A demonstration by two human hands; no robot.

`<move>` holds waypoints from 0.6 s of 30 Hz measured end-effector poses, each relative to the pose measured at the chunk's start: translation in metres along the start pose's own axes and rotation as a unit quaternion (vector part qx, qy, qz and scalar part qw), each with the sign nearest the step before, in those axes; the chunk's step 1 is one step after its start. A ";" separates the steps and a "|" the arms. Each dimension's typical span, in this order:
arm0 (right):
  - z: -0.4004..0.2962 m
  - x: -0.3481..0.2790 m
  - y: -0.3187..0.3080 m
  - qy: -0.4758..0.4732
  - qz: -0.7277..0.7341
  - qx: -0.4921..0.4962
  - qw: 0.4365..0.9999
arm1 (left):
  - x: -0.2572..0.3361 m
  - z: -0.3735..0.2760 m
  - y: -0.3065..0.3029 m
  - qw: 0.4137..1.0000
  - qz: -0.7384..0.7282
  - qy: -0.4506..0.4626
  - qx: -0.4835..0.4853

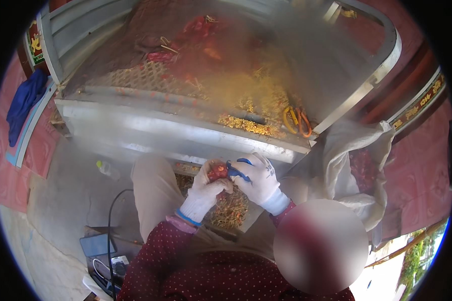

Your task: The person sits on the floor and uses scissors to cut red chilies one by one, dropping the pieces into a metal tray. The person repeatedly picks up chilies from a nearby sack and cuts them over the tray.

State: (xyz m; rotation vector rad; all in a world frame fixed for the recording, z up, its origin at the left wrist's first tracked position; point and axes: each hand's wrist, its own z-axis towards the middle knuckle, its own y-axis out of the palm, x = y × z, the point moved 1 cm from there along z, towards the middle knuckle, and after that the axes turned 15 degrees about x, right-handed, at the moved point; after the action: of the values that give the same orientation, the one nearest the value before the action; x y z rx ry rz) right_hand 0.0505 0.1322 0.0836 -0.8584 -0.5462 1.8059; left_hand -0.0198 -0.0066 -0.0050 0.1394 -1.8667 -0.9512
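My left hand (205,188), in a white knit glove with a blue cuff edge, holds a small bunch of dried red chillies (218,172) in front of my lap. At the right end of that bunch are the fingers of my right hand (257,181), gloved in white with blue-coated fingertips. Those fingertips close on the chillies, though the exact contact is hidden. Beneath both hands, cut stems (229,210) fill a low container between my knees. Scissors with yellow and orange handles (297,121) lie on the right front corner of the metal-framed bench (173,120).
Yellow seeds (248,125) and blurred red chillies (199,30) lie on the bench's mesh top. At right stands a white woven sack (335,169) with red contents. A plastic bottle (107,169), a phone (97,244) and a black cable (109,225) are at left.
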 end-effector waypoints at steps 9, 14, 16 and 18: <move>-0.013 -0.003 0.017 0.161 0.072 0.079 0.981 | 0.010 0.000 0.004 0.996 0.066 -0.047 -0.041; -0.007 -0.010 0.013 -0.018 -0.053 0.090 0.994 | 0.010 -0.002 -0.001 0.994 0.057 -0.085 -0.033; -0.007 -0.005 0.016 -0.010 -0.032 0.098 0.995 | 0.011 -0.001 -0.004 0.994 0.031 -0.095 -0.052; -0.010 -0.001 0.020 0.133 0.078 0.089 0.984 | 0.014 -0.003 0.000 0.995 0.015 -0.084 -0.048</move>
State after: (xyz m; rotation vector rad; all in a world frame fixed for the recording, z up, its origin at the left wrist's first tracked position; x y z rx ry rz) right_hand 0.0464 0.1232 0.0636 -1.0206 -0.1474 1.8112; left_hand -0.0236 -0.0150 0.0055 -0.0266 -1.9658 -1.0575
